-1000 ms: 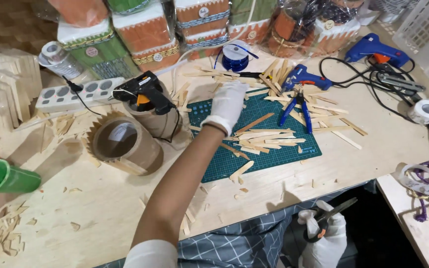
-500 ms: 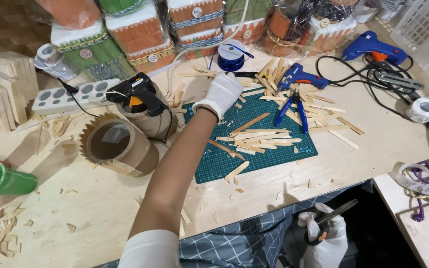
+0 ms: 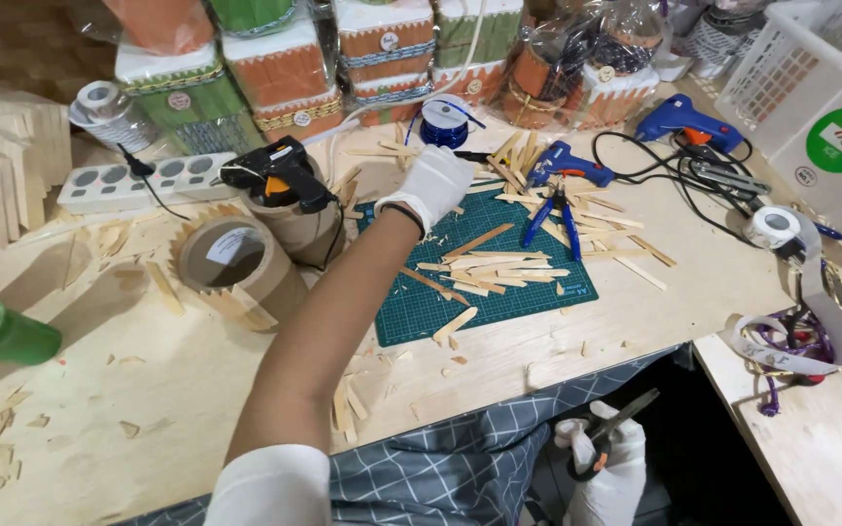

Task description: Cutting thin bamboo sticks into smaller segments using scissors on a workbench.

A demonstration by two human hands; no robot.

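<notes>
Wooden sticks (image 3: 484, 263) are lying cut on the green mat (image 3: 538, 282); the gloved left hand (image 3: 436, 185) is reaching over loose sticks, fingers curled, grip unclear, while the right hand (image 3: 604, 458) is gripping scissors (image 3: 616, 429) below the counter (image 3: 197, 390).

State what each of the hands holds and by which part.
The right hand grips scissors by their handles, below the table edge. The left hand rests on wooden sticks at the green cutting mat; whether it grasps one cannot be told.
</notes>
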